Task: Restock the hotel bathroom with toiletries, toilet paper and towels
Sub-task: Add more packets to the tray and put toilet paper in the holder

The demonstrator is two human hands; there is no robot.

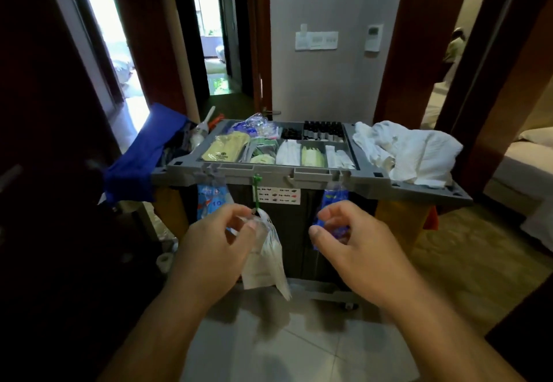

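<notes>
A grey housekeeping cart [257,169] stands on the tiled floor [299,351] right in front of the person, its top tray split into compartments. The back row holds small dark bottles [323,130]. The front row holds yellow-green packets [224,148], white sachets [288,152] and other wrapped toiletries too small to tell apart. A heap of white cloths [413,151] lies on the right end of the cart top, and a blue bag [140,157] hangs off the left end. Both hands are raised side by side below the tray's front rim, apart from each other. The left hand [215,241] pinches the gathered neck of a white plastic bag [266,262] between thumb and fingertips, and the bag droops down in front of the cart's dark front panel. The neck sits at the lower end of a green hook [256,190] that hangs from the rim. The right hand [356,241] has its fingers and thumb curled around the lower part of a blue packet [333,197] that hangs from the rim farther right; whether it actually grips the packet cannot be told. A second blue packet [211,199] hangs from the rim above the left hand. A white label [279,195] is stuck on the front panel between the two packets. Beyond the cart are a wall with switch plates [316,40] and, at right, the edge of a bed [523,166]
</notes>
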